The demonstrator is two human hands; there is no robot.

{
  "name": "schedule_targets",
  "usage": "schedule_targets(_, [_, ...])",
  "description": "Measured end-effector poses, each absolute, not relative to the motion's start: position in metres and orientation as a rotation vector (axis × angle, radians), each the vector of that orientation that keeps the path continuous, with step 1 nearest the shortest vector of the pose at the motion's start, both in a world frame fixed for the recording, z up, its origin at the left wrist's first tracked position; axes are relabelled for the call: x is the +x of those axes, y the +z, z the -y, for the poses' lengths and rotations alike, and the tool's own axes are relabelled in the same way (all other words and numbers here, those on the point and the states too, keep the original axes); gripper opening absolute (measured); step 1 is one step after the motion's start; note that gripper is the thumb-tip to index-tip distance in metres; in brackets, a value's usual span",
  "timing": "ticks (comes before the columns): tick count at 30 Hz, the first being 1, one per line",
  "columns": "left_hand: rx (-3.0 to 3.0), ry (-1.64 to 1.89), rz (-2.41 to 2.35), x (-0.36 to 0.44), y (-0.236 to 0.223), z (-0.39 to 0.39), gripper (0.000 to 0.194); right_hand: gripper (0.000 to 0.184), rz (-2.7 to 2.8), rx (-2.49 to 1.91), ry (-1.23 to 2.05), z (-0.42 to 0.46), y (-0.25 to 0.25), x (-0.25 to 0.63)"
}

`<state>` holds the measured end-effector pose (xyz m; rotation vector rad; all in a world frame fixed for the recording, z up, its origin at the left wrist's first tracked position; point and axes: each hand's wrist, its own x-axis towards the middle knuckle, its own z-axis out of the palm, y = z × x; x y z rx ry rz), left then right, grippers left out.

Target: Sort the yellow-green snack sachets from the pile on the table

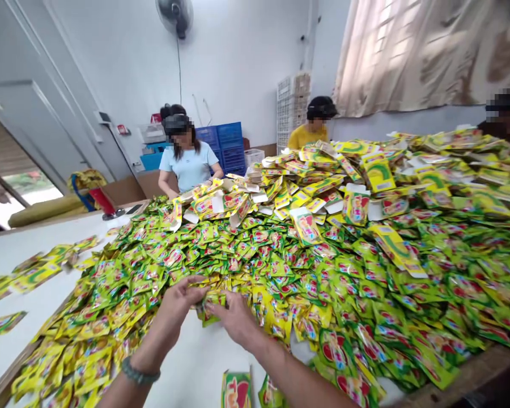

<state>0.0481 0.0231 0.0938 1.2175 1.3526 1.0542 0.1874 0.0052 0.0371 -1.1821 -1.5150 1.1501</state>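
A huge heap of green-and-yellow sachets [280,266] covers the white table [29,300]. My left hand [182,297] reaches into the heap's near edge, fingers curled on sachets. My right hand [233,317] is beside it, fingers pinched on the same small bunch of sachets [212,300] held between both hands. A bead bracelet [139,374] sits on my left wrist. Flat yellow-green cartons [378,173] lie on top of the heap further back.
Two people sit across the table, one in a light blue shirt [189,164], one in yellow [310,133]; another person [508,113] is at the far right. Blue crates [225,144], white crates [291,102], a wall fan [175,14] and a curtain [429,51] stand behind.
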Motion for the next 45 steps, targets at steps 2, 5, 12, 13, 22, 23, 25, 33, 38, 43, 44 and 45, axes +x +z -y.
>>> schedule_targets(2, [1.536,1.073,-1.507,0.07,0.131,-0.051,0.035,0.027,1.503,-1.257,1.041,-0.008,0.04,0.194])
schedule_targets(5, [1.93,1.173,-1.843,0.113,0.168,-0.099,0.034,0.024,1.549,-1.333,0.948,-0.008,0.04,0.197])
schedule_targets(12, [1.9,1.25,-1.743,0.164,0.145,-0.157,0.026,0.013,1.623,-1.257,0.866,-0.006,0.035,0.194])
schedule_targets(13, [1.902,1.269,-1.717,0.159,0.14,-0.153,0.023,0.012,1.633,-1.24,0.858,-0.007,0.036,0.196])
schedule_targets(22, [1.468,1.243,-1.295,0.028,0.12,-0.034,0.032,0.039,1.518,-0.867,1.048,-0.009,0.063,0.227])
schedule_targets(23, [1.413,1.165,-1.285,0.018,0.112,-0.021,0.029,0.037,1.578,-0.866,1.086,-0.009,0.061,0.227])
schedule_targets(25, [1.288,1.042,-1.236,0.004,0.091,0.0,0.023,0.036,1.694,-0.914,1.178,-0.01,0.052,0.222])
schedule_targets(33, [0.746,1.322,-0.976,0.018,0.02,0.021,0.033,0.043,1.202,-0.877,1.557,-0.008,0.015,0.186])
schedule_targets(38, [0.69,1.358,-1.059,0.027,0.016,0.012,0.033,0.043,1.145,-0.819,1.709,0.001,0.01,0.168])
schedule_targets(43, [0.752,1.429,-1.269,-0.003,0.014,0.002,0.043,0.038,1.416,-1.043,1.489,-0.01,0.004,0.18])
schedule_targets(44, [0.827,1.38,-1.291,-0.008,0.016,0.002,0.043,0.037,1.41,-1.087,1.389,-0.013,0.005,0.185])
schedule_targets(45, [0.912,1.308,-1.293,-0.011,0.018,0.004,0.041,0.037,1.383,-1.119,1.304,-0.016,0.007,0.19])
